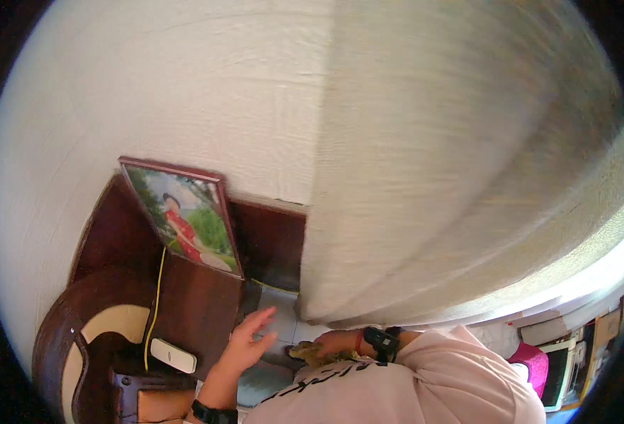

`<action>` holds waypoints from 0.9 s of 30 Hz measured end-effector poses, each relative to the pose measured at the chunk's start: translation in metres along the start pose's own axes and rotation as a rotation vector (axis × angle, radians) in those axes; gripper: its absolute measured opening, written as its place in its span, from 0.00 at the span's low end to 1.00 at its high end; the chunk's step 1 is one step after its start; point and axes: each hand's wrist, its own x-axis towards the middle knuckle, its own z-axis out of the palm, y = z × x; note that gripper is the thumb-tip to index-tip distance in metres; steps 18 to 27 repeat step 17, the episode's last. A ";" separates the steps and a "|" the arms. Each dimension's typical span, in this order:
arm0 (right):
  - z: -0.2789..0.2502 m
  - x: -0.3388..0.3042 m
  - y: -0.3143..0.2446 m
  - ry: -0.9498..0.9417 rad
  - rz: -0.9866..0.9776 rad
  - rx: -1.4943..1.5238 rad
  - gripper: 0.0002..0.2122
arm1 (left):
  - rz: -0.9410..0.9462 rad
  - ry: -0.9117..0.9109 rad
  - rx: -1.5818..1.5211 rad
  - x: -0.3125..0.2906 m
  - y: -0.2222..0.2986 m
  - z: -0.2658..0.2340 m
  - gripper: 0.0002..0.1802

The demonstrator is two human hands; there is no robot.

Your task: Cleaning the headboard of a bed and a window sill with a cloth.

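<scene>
My left hand (247,345) is raised in front of the dark wood furniture, fingers apart, holding nothing. A framed picture (192,220) of a person in red leans against the wall just beyond it. Close to my body, my right hand (333,343) is closed on a crumpled brown-yellow cloth (315,355), partly hidden by my shirt. Black bands circle both wrists.
A long beige curtain (425,162) hangs at the right, beside the pale wall (185,85). On the dark wood top (195,304) are a white oblong device (173,355) and a yellow cable (158,297). A pink cloth (533,364) lies far right.
</scene>
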 end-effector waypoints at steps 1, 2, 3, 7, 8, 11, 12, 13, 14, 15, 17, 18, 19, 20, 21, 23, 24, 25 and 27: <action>-0.007 -0.018 -0.004 0.010 -0.003 0.010 0.26 | 0.057 -0.074 0.069 0.011 0.011 0.010 0.25; -0.013 -0.038 -0.009 -0.026 -0.030 0.107 0.26 | 0.115 -0.150 0.139 0.019 0.020 0.019 0.23; -0.019 -0.062 -0.015 -0.057 -0.059 0.207 0.25 | 0.121 -0.170 0.147 0.027 0.026 0.028 0.23; -0.013 -0.129 -0.001 0.144 -0.022 0.233 0.24 | 0.030 -0.276 0.561 0.044 0.041 0.075 0.17; -0.011 -0.143 0.009 0.144 -0.002 0.280 0.23 | 0.003 -0.273 0.694 0.047 0.043 0.087 0.17; -0.003 -0.183 0.055 0.211 0.063 0.361 0.23 | -0.210 -0.707 0.883 0.053 0.070 0.131 0.18; 0.004 -0.197 0.070 0.251 0.117 0.385 0.23 | -0.189 -0.731 0.900 0.050 0.078 0.149 0.18; 0.010 -0.211 0.076 0.214 0.206 0.605 0.23 | -0.094 -0.775 0.733 0.042 0.084 0.163 0.17; 0.020 -0.222 0.085 0.245 0.202 0.627 0.23 | -0.001 -0.820 0.563 0.036 0.091 0.177 0.17; 0.030 -0.232 0.100 0.341 0.224 0.500 0.23 | 0.048 -0.869 0.560 0.032 0.099 0.191 0.18; 0.057 -0.252 0.126 0.476 0.258 0.396 0.23 | 0.182 -0.932 0.483 0.026 0.115 0.227 0.20; 0.057 -0.252 0.126 0.476 0.258 0.396 0.23 | 0.182 -0.932 0.483 0.026 0.115 0.227 0.20; 0.057 -0.252 0.126 0.476 0.258 0.396 0.23 | 0.182 -0.932 0.483 0.026 0.115 0.227 0.20; 0.057 -0.252 0.126 0.476 0.258 0.396 0.23 | 0.182 -0.932 0.483 0.026 0.115 0.227 0.20; 0.057 -0.252 0.126 0.476 0.258 0.396 0.23 | 0.182 -0.932 0.483 0.026 0.115 0.227 0.20; 0.057 -0.252 0.126 0.476 0.258 0.396 0.23 | 0.182 -0.932 0.483 0.026 0.115 0.227 0.20; 0.057 -0.252 0.126 0.476 0.258 0.396 0.23 | 0.182 -0.932 0.483 0.026 0.115 0.227 0.20; 0.057 -0.252 0.126 0.476 0.258 0.396 0.23 | 0.182 -0.932 0.483 0.026 0.115 0.227 0.20; 0.057 -0.252 0.126 0.476 0.258 0.396 0.23 | 0.182 -0.932 0.483 0.026 0.115 0.227 0.20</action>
